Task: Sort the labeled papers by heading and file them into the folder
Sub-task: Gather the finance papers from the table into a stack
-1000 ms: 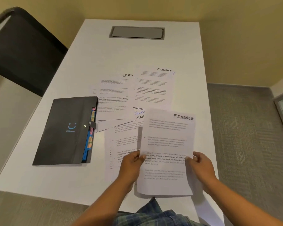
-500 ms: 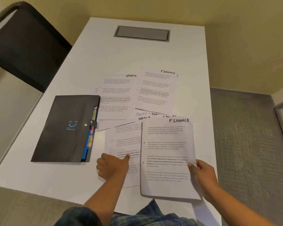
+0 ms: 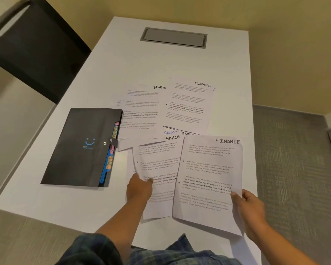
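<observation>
My right hand (image 3: 247, 209) pinches the right edge of a sheet headed FINANCE (image 3: 208, 180), held just above the white table (image 3: 161, 64). My left hand (image 3: 139, 189) presses with its fingers on a second FINANCE sheet (image 3: 157, 163) lying flat to the left of it. Farther back lie a SPORTS sheet (image 3: 141, 111) and another FINANCE sheet (image 3: 189, 106), with more papers partly hidden beneath. A black expanding folder (image 3: 80, 148) with coloured tabs lies closed at the left.
A grey cable hatch (image 3: 174, 38) is set into the far end of the table. A black chair (image 3: 33, 46) stands at the left. Grey carpet lies to the right of the table edge.
My left hand let go of the held FINANCE sheet and moved left onto the sheet lying beneath. My right hand shifted the held sheet to the right.
</observation>
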